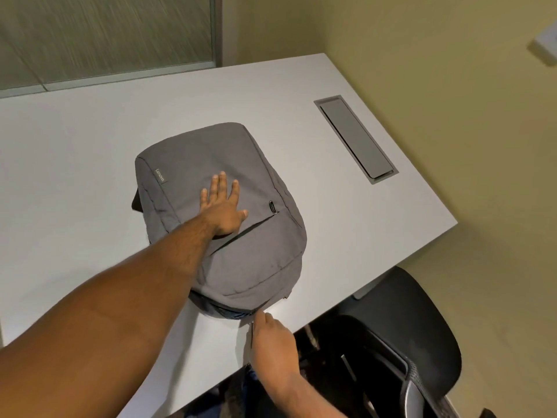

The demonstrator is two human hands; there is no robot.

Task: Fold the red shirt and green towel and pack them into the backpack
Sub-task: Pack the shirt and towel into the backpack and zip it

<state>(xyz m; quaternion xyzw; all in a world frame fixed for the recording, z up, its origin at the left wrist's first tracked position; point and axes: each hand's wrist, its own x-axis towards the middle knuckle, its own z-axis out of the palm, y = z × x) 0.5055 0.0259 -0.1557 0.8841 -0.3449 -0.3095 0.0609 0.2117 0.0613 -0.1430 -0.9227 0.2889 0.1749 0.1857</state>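
Backpack (pixel 223 206) lies flat on table (pixel 75 140). Left hand (pixel 223 209) on top of backpack. Right hand (pixel 272 342) at its near edge. Chair (pixel 416 336) right of table.

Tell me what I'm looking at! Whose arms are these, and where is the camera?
There is no robot here, just a person. The camera sits on the person's head and looks down, so you see their arms reaching out. A grey backpack lies flat on a white table. The left hand presses flat on the backpack to keep it steady. The right hand is at the backpack's near edge, fingers at the zipper, seemingly pinching its pull, though that is hard to see. A black chair stands beside the table. No shirt or towel shows.
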